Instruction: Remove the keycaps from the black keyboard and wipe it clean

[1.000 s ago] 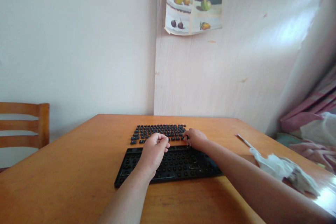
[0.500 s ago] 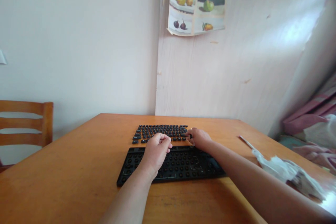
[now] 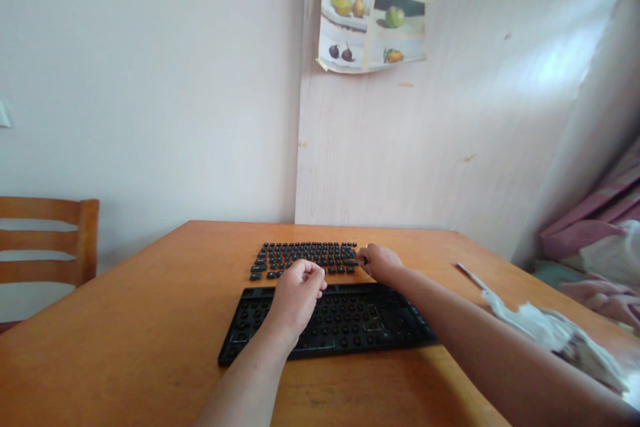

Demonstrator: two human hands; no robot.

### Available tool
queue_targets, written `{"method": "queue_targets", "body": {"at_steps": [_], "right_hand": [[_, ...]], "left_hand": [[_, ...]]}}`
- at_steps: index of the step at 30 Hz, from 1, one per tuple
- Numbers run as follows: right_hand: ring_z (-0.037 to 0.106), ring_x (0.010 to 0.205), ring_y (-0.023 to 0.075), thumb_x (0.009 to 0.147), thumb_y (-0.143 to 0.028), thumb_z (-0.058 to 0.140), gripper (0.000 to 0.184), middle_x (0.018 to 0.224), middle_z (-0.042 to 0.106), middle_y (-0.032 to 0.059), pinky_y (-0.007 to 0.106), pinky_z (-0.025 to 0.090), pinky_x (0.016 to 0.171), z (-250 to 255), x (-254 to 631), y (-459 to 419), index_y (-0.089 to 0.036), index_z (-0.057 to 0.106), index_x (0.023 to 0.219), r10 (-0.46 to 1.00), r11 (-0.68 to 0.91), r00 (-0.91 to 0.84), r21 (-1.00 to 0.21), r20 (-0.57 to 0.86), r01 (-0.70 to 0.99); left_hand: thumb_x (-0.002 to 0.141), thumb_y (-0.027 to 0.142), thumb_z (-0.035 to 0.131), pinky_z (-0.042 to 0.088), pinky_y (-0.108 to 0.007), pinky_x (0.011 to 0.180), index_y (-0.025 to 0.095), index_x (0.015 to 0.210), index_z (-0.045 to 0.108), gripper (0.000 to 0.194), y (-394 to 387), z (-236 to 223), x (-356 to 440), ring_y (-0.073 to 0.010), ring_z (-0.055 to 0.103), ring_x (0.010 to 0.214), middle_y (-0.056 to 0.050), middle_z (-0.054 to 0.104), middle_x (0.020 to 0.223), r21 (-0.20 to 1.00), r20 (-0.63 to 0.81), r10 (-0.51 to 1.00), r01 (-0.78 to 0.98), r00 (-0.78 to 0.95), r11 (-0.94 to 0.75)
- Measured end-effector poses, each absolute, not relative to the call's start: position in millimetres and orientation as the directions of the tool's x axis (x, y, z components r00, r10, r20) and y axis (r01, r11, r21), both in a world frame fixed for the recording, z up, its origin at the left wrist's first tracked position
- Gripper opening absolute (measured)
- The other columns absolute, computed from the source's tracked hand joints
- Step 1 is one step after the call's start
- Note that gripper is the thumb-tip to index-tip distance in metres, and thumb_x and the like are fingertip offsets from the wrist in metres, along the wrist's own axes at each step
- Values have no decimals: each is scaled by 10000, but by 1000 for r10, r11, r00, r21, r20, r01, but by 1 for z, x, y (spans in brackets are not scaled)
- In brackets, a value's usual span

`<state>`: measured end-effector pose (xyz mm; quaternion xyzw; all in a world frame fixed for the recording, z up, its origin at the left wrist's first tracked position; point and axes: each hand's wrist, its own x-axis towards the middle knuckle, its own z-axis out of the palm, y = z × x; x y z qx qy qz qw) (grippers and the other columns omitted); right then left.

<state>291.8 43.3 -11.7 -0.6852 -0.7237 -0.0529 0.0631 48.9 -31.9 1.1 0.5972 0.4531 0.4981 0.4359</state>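
Note:
A black keyboard base (image 3: pixel 350 345) without most of its caps lies on the table, its rows of key stems bare. Behind it, loose black keycaps (image 3: pixel 295 248) are laid out in rows. My left hand (image 3: pixel 300 290) is closed above the base's back edge, thumb against curled fingers; whatever they pinch is hidden. At the right end of the loose rows, my right hand (image 3: pixel 383 263) is closed with a small black keycap (image 3: pixel 365 260) at its fingertips. The right forearm covers the base's back right corner.
A wooden table (image 3: pixel 150 320) carries everything. To the right lie a thin white stick (image 3: pixel 470 273) and a crumpled whitish plastic bag (image 3: pixel 535 323). A wooden chair (image 3: pixel 50 240) stands at left. Fruit pictures (image 3: pixel 373 23) hang on the wall; pinkish cloth (image 3: pixel 580 233) is piled far right.
The view has tilted slightly, so most things sit a little lower. My right hand has shifted slightly against the keycaps, and a thin glint below its fingers no longer shows. The left hand stays closed.

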Motion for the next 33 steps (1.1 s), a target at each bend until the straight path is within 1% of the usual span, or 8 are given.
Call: {"method": "queue_targets", "body": {"at_steps": [5, 10, 16, 23, 27, 33], "right_hand": [[634, 963, 243, 850, -301, 571, 251, 1062, 676, 93, 290, 438, 741, -7, 286, 47, -278, 718, 1052, 984, 103, -104, 17, 145, 995], [638, 956, 238, 845, -298, 577, 221, 1050, 680, 83, 277, 437, 718, -2, 283, 51, -281, 732, 1002, 981, 147, -151, 40, 120, 988], [641, 950, 236, 843, -276, 569, 247, 1056, 682, 78, 275, 439, 716, -2, 282, 56, -292, 733, 1026, 977, 174, -179, 58, 114, 983], [643, 949, 232, 842, -268, 570, 259, 1051, 690, 67, 270, 438, 706, -3, 283, 59, -311, 738, 1035, 979, 174, -180, 63, 99, 983], [645, 938, 234, 838, -268, 565, 261, 1041, 693, 61, 274, 439, 695, -3, 284, 60, -318, 737, 1028, 979, 168, -174, 60, 102, 984], [640, 943, 228, 833, -272, 577, 255, 1052, 688, 65, 274, 446, 718, -5, 284, 60, -311, 737, 1027, 981, 159, -163, 37, 110, 987]], "left_hand": [[794, 409, 570, 495, -287, 634, 171, 794, 608, 240, -32, 1, 49, -173, 627, 660, -59, 686, 721, 965, 213, 973, 137, 87, -223], [809, 404, 556, 489, -283, 615, 176, 798, 600, 232, -29, -4, 48, -184, 640, 669, -60, 688, 729, 949, 226, 968, 199, 108, -244], [815, 397, 542, 468, -263, 581, 183, 778, 599, 224, -24, -9, 47, -181, 638, 655, -55, 687, 716, 937, 236, 964, 235, 121, -258], [814, 403, 546, 448, -250, 564, 192, 779, 605, 221, -21, -12, 47, -175, 632, 640, -46, 686, 699, 935, 237, 963, 238, 127, -262], [806, 369, 548, 451, -251, 583, 195, 781, 610, 186, -21, -12, 46, -172, 633, 645, -42, 689, 702, 933, 241, 963, 245, 122, -264], [811, 372, 544, 458, -258, 589, 190, 782, 614, 197, -23, -10, 46, -177, 638, 653, -46, 689, 704, 931, 239, 963, 252, 124, -264]]}}
